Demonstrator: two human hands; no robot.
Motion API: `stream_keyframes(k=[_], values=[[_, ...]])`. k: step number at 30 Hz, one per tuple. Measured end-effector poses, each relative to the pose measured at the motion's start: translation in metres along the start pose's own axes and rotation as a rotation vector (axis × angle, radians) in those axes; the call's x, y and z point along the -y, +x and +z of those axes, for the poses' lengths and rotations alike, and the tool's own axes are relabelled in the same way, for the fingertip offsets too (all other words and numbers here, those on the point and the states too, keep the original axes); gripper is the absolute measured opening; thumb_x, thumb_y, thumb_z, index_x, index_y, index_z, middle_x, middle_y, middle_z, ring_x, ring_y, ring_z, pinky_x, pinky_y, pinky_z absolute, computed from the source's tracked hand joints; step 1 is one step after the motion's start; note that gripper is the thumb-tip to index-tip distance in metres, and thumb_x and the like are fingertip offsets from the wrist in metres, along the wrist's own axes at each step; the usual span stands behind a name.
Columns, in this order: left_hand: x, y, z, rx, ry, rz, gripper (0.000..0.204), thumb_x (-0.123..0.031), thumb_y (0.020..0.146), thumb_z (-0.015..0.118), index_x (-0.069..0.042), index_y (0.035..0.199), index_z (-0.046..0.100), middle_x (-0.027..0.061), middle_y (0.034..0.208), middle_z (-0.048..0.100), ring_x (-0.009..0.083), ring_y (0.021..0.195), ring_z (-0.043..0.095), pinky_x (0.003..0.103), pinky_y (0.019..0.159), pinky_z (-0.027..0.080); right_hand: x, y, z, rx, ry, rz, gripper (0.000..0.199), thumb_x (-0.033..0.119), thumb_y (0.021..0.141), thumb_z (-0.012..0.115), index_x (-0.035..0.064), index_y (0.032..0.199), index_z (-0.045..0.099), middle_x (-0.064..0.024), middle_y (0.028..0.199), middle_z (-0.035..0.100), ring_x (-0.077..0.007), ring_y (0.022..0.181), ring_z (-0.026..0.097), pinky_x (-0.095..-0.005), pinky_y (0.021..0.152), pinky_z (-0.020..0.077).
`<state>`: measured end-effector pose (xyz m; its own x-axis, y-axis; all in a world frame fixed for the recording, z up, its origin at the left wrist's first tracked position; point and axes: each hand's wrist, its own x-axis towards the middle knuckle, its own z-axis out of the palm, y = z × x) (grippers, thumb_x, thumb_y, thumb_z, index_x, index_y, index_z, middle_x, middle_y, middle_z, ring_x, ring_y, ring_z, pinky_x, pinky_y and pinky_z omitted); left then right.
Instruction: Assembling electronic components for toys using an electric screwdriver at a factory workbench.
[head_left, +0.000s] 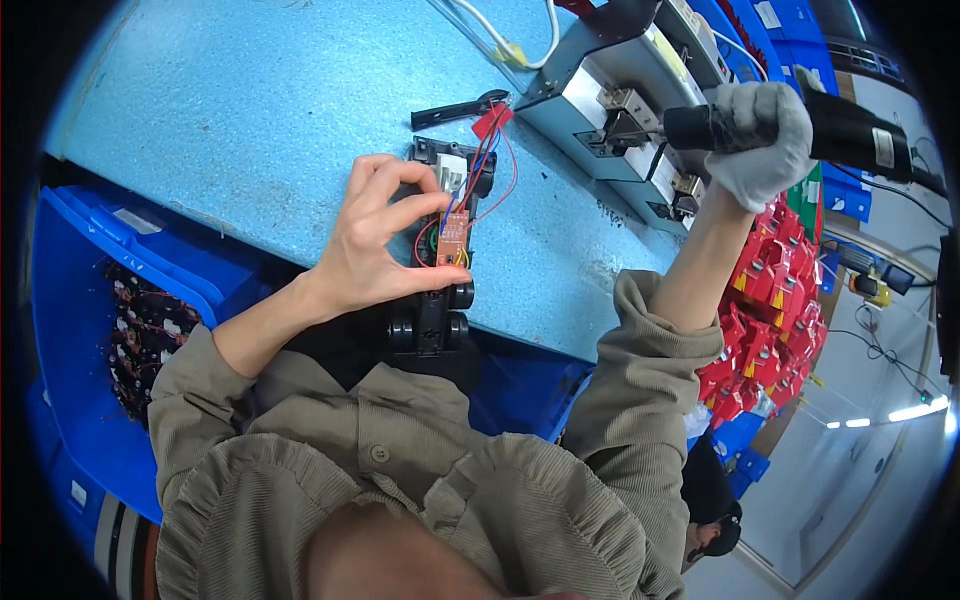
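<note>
Between the thumb and fingers of my bare left hand is a small brown circuit board. Red, blue and yellow wires run from it to a red piece. Under the board lies a black toy vehicle chassis with wheels, its near end reaching the table edge. My right hand, in a white glove, grips a black electric screwdriver. The tool lies nearly level, its tip at the metal outlet of a grey screw feeder.
A black plastic part lies beyond the chassis on the blue table. To the left stands a blue bin of dark wired parts. Red plastic parts are piled at right. Another person is at lower right.
</note>
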<state>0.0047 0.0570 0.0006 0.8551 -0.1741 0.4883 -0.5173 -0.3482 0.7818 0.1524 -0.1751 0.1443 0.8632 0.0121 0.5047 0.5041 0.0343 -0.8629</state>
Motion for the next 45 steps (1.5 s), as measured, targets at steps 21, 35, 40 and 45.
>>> stream_keyframes(k=[21,35,40,45], values=[[0.004,-0.004,-0.002,0.067,-0.033,0.013,0.052,-0.019,0.054,0.079,-0.004,0.1,0.06,0.0088,0.102,0.052,0.0271,0.096,0.042,0.037,0.084,0.036,0.028,-0.115,0.04,0.134,0.536,0.032,0.015,0.018,0.084,0.042,0.0076,0.093,0.049,0.0035,0.061,0.037,-0.008,0.045,0.037,-0.0239,0.046,0.0353],[0.005,-0.008,0.003,0.009,-0.021,0.04,0.049,-0.023,0.056,0.078,-0.005,0.098,0.06,0.0111,0.102,0.05,0.0296,0.096,0.043,0.039,0.084,0.037,0.032,-0.11,0.07,0.333,0.391,-0.008,0.031,0.013,0.081,0.047,0.0063,0.11,0.041,-0.0001,0.059,0.04,-0.0098,0.046,0.042,-0.026,0.046,0.0401],[-0.016,-0.025,0.006,-0.077,0.068,-0.116,0.075,-0.02,0.054,0.078,-0.004,0.117,0.043,0.0188,0.116,0.038,0.0354,0.103,0.039,0.042,0.088,0.035,0.043,-0.121,0.078,0.508,-0.153,-0.342,0.018,0.019,0.081,0.042,0.0027,0.086,0.047,-0.0017,0.058,0.037,-0.0106,0.047,0.038,-0.0267,0.047,0.0357],[-0.048,-0.02,0.038,-0.211,0.158,-0.412,0.077,-0.015,0.06,0.072,-0.001,0.122,0.028,0.023,0.109,0.034,0.0366,0.096,0.044,0.043,0.081,0.042,0.057,-0.16,0.055,0.169,-0.112,-0.156,0.023,0.024,0.079,0.038,0.0084,0.063,0.038,-0.0021,0.053,0.033,-0.0147,0.05,0.038,-0.0277,0.052,0.0331]])
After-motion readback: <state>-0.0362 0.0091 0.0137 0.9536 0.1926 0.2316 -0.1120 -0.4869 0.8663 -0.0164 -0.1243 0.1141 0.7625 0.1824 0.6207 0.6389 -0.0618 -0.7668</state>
